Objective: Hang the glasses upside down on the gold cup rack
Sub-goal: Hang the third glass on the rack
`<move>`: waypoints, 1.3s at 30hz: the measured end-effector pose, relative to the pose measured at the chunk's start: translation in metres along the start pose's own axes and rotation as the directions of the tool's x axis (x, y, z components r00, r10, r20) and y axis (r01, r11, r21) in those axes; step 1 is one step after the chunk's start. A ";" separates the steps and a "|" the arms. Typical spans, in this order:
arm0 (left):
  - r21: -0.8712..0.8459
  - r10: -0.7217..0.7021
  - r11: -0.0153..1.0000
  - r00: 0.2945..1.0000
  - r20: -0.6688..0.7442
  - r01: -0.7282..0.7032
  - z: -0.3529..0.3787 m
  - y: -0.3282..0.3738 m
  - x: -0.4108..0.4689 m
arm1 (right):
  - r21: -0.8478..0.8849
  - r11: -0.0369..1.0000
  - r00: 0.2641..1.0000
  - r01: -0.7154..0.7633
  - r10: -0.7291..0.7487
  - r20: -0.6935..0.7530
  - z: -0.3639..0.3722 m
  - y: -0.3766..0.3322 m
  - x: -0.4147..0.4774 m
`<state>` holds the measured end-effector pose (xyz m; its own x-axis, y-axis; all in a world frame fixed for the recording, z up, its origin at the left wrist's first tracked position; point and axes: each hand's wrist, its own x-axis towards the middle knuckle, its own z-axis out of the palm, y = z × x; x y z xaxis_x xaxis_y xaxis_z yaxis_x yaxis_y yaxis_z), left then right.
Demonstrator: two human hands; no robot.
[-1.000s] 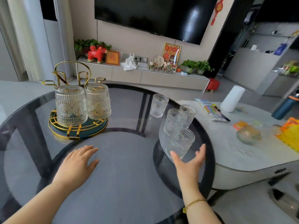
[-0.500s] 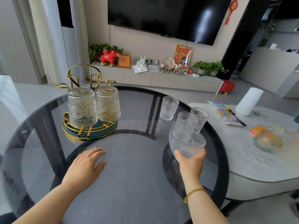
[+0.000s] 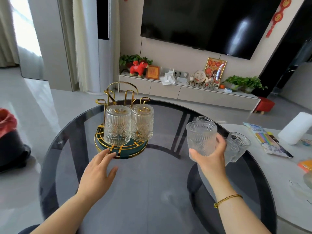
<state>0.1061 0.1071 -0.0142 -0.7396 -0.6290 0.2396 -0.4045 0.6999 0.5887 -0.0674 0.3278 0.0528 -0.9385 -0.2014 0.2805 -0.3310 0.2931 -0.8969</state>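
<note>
The right hand is gripping a clear embossed drinking glass around its lower wall, fingers and thumb clamped on it, mouth facing up, and holding it clear above the round smoked-glass table. The left hand is resting open, fingers spread, holding nothing, its fingertips just at the rim of the gold wire cup rack with a dark green round base.

Two patterned glasses are already hanging inverted on the rack's front pegs, side by side. At least two more upright glasses are waiting on the table behind the right hand, partly hidden.

The step in hand looks to be carrying the third glass over. The next move calls for turning it mouth-down and lowering it onto one of the empty gold hooks, probably with the left hand steadying or turning the base.

No brand or label is showing on the glasses or rack; the writing on the framed pieces on the far cabinet is too small to read.
</note>
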 end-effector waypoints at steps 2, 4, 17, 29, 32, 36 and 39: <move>0.031 -0.024 0.999 1.000 0.020 0.023 0.001 -0.003 0.008 | -0.050 0.998 0.998 0.029 -0.027 0.051 0.004 -0.010 0.015; -0.013 -0.095 0.995 0.995 -0.007 0.095 0.002 -0.009 0.018 | -0.116 0.991 0.995 0.058 -0.049 0.083 0.009 -0.020 0.035; 0.118 -0.192 0.975 0.981 0.028 0.187 0.002 -0.033 0.059 | -0.401 0.896 0.896 0.193 0.006 0.444 0.059 -0.113 0.151; 0.234 -0.172 0.958 0.985 0.014 0.164 0.006 -0.037 0.065 | -0.586 0.609 0.718 0.535 0.038 0.695 0.112 -0.182 0.166; 0.241 -0.167 0.957 0.986 0.009 0.160 0.006 -0.037 0.066 | -0.608 0.546 0.689 0.577 0.075 0.721 0.130 -0.184 0.164; 0.248 -0.171 0.955 0.985 0.013 0.162 0.006 -0.037 0.068 | -0.622 0.501 0.658 0.601 0.131 0.741 0.152 -0.172 0.163; 0.267 -0.166 0.950 0.986 -0.001 0.160 0.007 -0.038 0.068 | -0.615 0.510 0.637 0.602 0.158 0.755 0.163 -0.160 0.163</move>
<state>0.0669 0.0403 -0.0258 -0.6621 -0.7363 0.1393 -0.6462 0.6551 0.3915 -0.1511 0.0962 0.1863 -0.5756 -0.7873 -0.2210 -0.7942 0.6026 -0.0784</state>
